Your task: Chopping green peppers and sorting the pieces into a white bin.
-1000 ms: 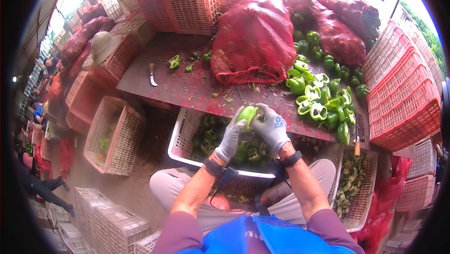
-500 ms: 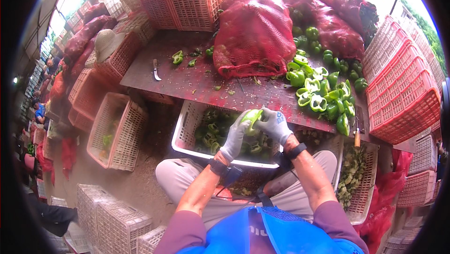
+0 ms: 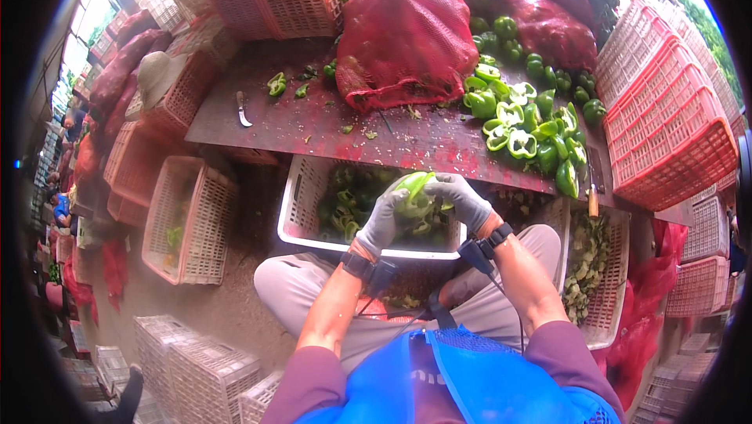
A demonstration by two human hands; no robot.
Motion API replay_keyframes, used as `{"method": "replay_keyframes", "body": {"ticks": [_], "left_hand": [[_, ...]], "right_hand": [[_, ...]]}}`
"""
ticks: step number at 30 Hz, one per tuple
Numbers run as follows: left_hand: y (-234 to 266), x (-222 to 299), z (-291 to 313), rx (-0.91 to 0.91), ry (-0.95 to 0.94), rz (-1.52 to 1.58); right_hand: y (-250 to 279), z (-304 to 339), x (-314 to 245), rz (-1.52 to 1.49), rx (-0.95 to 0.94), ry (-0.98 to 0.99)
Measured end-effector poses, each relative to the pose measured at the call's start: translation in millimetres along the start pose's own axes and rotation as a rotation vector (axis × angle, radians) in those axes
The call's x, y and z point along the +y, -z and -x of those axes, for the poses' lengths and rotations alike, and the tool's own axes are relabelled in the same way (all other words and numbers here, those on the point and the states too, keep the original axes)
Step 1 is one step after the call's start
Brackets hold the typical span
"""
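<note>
Turned since the earlier frame, the right hand (image 3: 464,203) hides its glove print. Far left lies a knife (image 3: 244,109); nearer, the left hand's (image 3: 383,219) and right's fingers grasp a green pepper (image 3: 415,182) over a white crate (image 3: 300,197); chest lettering (image 3: 428,378) is unreadable; cut peppers (image 3: 536,126) lie right.

No lettering can be read.
Pale, letter-like marks (image 3: 428,377) stand on the purple shirt (image 3: 431,402) between the edges of the blue vest (image 3: 501,381), too blurred to decipher.

Grn pepper (image 3: 415,183), lt & glossy, held mid-scene btwn L hand (image 3: 383,216) & R hand (image 3: 464,200), slanting near-L to far-R; partly hidden, can't tell if whole or cut.
</note>
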State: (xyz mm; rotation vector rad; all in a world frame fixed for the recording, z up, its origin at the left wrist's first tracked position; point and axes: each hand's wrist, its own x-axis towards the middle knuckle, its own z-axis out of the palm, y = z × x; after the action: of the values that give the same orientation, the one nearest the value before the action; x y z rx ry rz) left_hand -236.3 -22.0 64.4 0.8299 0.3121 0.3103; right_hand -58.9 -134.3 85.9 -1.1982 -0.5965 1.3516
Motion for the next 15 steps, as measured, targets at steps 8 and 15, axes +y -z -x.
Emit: {"method": "replay_keyframes", "body": {"ticks": [8, 15], "left_hand": [[21, -15, -26, 0.169, -0.016, -0.550], [78, -44, -36, 0.376, -0.054, -1.447]], "right_hand": [[72, 24, 10, 1.337, 0.245, -0.117], [181, 184, -42, 1.371, 0.894, -0.137]]}}
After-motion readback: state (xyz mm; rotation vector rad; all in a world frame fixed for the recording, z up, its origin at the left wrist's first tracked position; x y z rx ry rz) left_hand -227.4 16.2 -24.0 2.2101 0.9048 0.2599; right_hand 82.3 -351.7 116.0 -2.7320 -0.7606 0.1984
